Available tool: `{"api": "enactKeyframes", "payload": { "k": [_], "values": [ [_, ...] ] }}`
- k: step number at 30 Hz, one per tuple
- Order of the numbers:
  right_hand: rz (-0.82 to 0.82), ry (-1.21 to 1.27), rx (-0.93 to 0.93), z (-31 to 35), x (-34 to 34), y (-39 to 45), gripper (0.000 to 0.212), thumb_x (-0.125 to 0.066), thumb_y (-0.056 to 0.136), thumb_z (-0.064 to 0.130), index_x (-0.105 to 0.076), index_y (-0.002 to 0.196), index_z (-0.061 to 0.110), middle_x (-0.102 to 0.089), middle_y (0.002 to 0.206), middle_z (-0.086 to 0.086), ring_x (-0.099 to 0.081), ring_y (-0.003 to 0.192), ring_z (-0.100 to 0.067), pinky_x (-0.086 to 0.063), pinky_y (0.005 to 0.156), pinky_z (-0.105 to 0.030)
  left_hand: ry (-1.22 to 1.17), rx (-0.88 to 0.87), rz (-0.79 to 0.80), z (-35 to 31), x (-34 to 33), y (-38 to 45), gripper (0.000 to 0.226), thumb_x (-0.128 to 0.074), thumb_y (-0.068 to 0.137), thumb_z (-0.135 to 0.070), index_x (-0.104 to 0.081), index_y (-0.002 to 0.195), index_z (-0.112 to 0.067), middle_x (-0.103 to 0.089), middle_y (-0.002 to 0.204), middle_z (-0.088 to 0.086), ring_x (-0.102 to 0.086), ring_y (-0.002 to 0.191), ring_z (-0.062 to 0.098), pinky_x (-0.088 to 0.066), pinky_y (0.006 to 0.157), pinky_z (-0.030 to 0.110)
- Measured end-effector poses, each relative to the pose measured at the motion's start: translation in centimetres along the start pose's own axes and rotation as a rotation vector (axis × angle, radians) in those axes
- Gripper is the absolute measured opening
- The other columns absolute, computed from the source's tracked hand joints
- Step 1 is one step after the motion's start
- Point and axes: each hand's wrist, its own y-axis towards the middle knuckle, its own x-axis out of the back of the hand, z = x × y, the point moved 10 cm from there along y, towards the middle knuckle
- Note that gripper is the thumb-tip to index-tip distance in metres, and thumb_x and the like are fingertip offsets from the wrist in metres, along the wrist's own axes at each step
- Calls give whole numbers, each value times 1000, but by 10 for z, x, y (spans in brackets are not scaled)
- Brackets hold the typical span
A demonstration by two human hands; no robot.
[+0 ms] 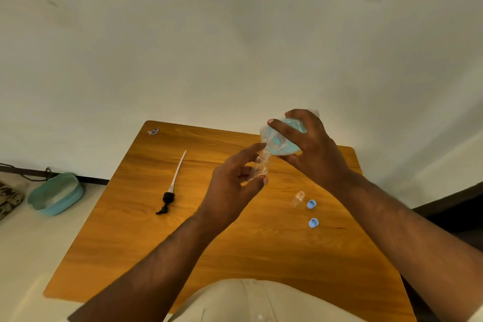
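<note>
My right hand (312, 149) grips a clear bottle of teal liquid (281, 138), tipped so its open mouth points down toward me. Just under that mouth, my left hand (234, 180) pinches a small clear vial (260, 168) between thumb and fingers, held tilted above the wooden table (209, 238). The bottle's mouth almost touches the vial's rim. A second small clear vial (298, 198) stands on the table to the right, with two blue caps (311, 204) (313, 223) beside it.
A black pump head with its long white tube (172, 185) lies on the table's left half. A small wrapper scrap (153, 131) sits at the far left corner. A teal tub (56, 195) stands on the floor to the left, by the wall.
</note>
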Motion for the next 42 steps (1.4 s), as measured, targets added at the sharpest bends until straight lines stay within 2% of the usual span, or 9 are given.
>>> {"api": "enactKeyframes", "payload": {
  "k": [4, 12, 17, 23, 30, 35, 42],
  "values": [
    [-7, -54, 34, 2, 5, 5, 77, -84, 69, 18, -45, 136, 27, -42, 132, -16, -42, 123, -30, -59, 73, -46, 13, -6, 1, 0, -2, 4, 63, -71, 86, -9, -45, 134, -40, -57, 119, -18, -63, 106, 0, -51, 84, 11],
    [-14, -152, 91, 3, 8, 14, 79, -84, 69, 18, -42, 136, 28, -39, 132, -15, -40, 125, -33, -59, 70, -49, 54, -23, 4, -1, -3, 12, 65, -71, 85, -9, -41, 132, -42, -56, 112, -24, -62, 108, 4, -50, 86, 9],
    [-24, -154, 93, 1, 11, 20, 82, -85, 69, 20, -39, 136, 31, -35, 132, -11, -39, 126, -31, -59, 70, -49, 71, -25, 3, -5, -2, 17, 67, -71, 85, -10, -38, 129, -48, -54, 111, -28, -61, 105, -2, -48, 84, 6],
    [-38, -165, 88, 1, 14, 23, 82, -85, 69, 17, -39, 136, 30, -38, 132, -14, -40, 125, -33, -59, 71, -49, 70, -43, -1, -8, 4, 22, 64, -72, 85, -11, -41, 131, -42, -56, 113, -24, -62, 108, 4, -50, 87, 10],
    [-41, -212, 91, -1, 17, 20, 82, -84, 70, 16, -38, 136, 30, -38, 133, -15, -39, 127, -35, -59, 68, -50, 54, -42, 5, -10, 3, 22, 63, -73, 83, -10, -45, 132, -38, -56, 112, -24, -60, 108, -1, -50, 85, 9],
    [-42, -239, 83, -1, 20, 17, 82, -85, 70, 20, -36, 136, 31, -39, 133, -15, -39, 128, -35, -59, 68, -50, 46, -42, -2, -11, 2, 22, 64, -74, 82, -9, -46, 131, -38, -58, 112, -23, -62, 107, 5, -52, 86, 12],
    [-33, -260, 79, 0, 22, 16, 82, -84, 71, 22, -36, 136, 32, -40, 133, -15, -38, 129, -35, -59, 68, -50, 26, -37, -1, -9, 0, 23, 62, -74, 82, -11, -48, 135, -31, -59, 114, -20, -63, 107, 7, -53, 86, 14]
  ]
}}
